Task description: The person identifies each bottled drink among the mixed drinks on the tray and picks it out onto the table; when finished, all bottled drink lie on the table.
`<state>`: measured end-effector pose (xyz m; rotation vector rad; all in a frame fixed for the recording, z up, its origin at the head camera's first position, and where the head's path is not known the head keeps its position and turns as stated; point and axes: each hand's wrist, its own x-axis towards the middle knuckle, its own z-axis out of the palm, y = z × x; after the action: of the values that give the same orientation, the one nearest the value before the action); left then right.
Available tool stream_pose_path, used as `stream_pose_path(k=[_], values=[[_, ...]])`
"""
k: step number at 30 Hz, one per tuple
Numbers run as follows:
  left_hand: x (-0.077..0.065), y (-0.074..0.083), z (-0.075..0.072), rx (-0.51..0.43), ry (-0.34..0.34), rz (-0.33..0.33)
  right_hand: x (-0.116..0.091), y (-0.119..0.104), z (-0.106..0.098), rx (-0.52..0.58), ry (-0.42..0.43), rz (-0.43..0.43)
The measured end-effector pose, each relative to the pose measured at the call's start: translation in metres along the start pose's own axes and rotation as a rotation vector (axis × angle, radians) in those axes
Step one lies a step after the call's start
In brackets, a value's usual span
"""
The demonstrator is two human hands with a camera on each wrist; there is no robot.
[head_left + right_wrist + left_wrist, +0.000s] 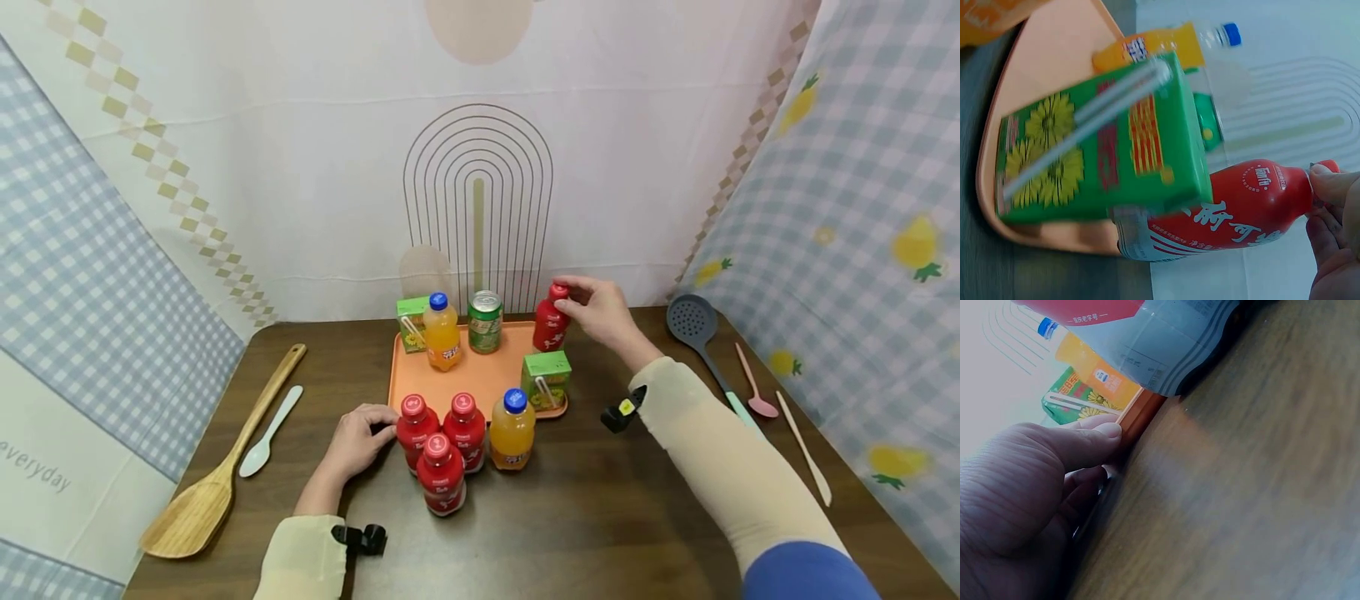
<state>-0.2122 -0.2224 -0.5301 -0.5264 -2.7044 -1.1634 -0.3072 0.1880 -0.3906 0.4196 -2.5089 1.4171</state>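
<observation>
My right hand (pixel 606 317) pinches a red bottle (pixel 551 325) by its neck, just under the cap, at the back right corner of the orange tray (pixel 480 379). In the right wrist view this bottle (pixel 1235 206) stands behind a green drink carton (pixel 1097 144). My left hand (pixel 356 443) is at the tray's front left; the left wrist view shows its thumb and fingers gripping the tray's rim (pixel 1138 415). Close beside it stand several red bottles (pixel 441 475) on the table. On the tray are another green carton (pixel 411 321), an orange drink bottle (pixel 442 333) and a green can (pixel 485 323).
A second orange drink bottle (pixel 513 433) stands before the tray. To the left lie a wooden spatula (pixel 225 467) and a white spoon (pixel 272 429). A grey skimmer (pixel 692 321), a pink spoon (pixel 757 392) and a thin light-coloured utensil (pixel 804 450) lie on the right.
</observation>
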Motion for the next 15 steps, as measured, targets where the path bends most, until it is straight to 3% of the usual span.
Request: stream_pose_path(k=[6, 15], values=[[0.0, 0.002, 0.0, 0.0, -0.003, 0.01, -0.017, 0.01, -0.028, -0.017, 0.04, 0.02], [0.001, 0.0, -0.001, 0.008, 0.004, 0.02, -0.051, 0.018, -0.057, -0.165, 0.123, 0.017]])
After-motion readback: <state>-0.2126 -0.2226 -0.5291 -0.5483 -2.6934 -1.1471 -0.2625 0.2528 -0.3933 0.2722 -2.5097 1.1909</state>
